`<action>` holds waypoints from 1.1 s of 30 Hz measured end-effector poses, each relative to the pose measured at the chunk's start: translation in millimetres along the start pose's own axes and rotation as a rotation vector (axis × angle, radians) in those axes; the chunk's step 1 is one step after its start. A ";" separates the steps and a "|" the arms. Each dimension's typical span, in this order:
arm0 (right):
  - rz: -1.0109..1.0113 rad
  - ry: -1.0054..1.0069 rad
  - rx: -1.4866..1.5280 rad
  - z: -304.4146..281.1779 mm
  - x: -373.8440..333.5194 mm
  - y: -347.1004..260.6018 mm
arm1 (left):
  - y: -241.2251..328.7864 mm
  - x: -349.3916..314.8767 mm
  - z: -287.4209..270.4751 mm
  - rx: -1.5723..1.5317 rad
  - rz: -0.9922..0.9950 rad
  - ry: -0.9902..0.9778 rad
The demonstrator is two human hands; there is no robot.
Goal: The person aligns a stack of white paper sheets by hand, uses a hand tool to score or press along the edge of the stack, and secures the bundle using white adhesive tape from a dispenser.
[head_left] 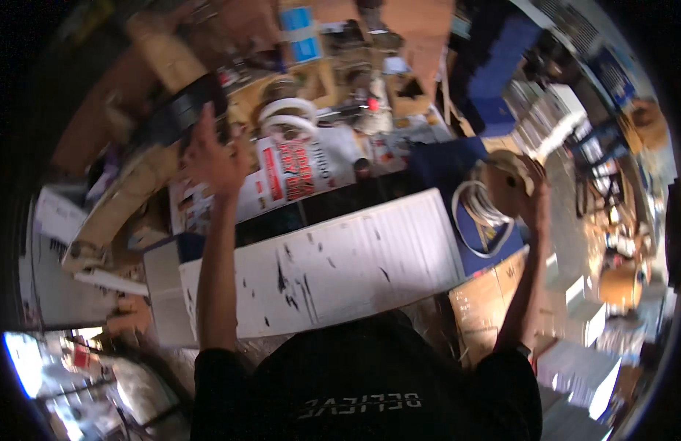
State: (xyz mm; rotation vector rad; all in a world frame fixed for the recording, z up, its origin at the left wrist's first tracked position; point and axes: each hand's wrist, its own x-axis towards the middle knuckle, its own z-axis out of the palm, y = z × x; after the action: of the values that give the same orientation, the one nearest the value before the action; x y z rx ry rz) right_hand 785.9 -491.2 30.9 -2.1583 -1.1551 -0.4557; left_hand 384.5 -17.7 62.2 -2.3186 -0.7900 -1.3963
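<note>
My left hand (214, 160) is raised over the left part of the bench, its fingers stretched out and apart, with nothing in it; it is slightly blurred. On the right, my right hand (537, 192) is closed round the edge of a brown round roll (500, 184) with a dark hole in its middle. Just beside and below that roll lies a coil of white cable (474, 209) on a blue surface (436, 163). In front of me stretches a long white board (340, 264) with black scuff marks.
Behind the board lie a printed sheet (303, 167) and white rings (287, 116). Tools and a blue-and-white box (300, 35) crowd the far side. Cardboard boxes (478, 301) stand at the right below the bench. A curved brown piece (123, 195) lies at the left.
</note>
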 end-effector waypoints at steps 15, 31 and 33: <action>0.528 0.028 0.327 -18.6 -35.0 -108.0 | -8.9 -24.8 -24.6 0.026 -0.163 0.025; 0.542 -0.347 0.849 14.7 -115.9 -230.9 | -34.9 -15.9 -43.1 0.017 -0.244 -0.128; 0.628 -0.374 0.837 16.7 -121.2 -229.4 | -25.4 -13.2 -38.5 0.060 -0.246 -0.192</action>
State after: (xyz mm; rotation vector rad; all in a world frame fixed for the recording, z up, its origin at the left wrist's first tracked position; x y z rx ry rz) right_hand 527.7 -460.2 35.6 -1.7171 -0.5967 0.6302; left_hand 337.1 -21.8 68.4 -2.3977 -1.1925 -1.2337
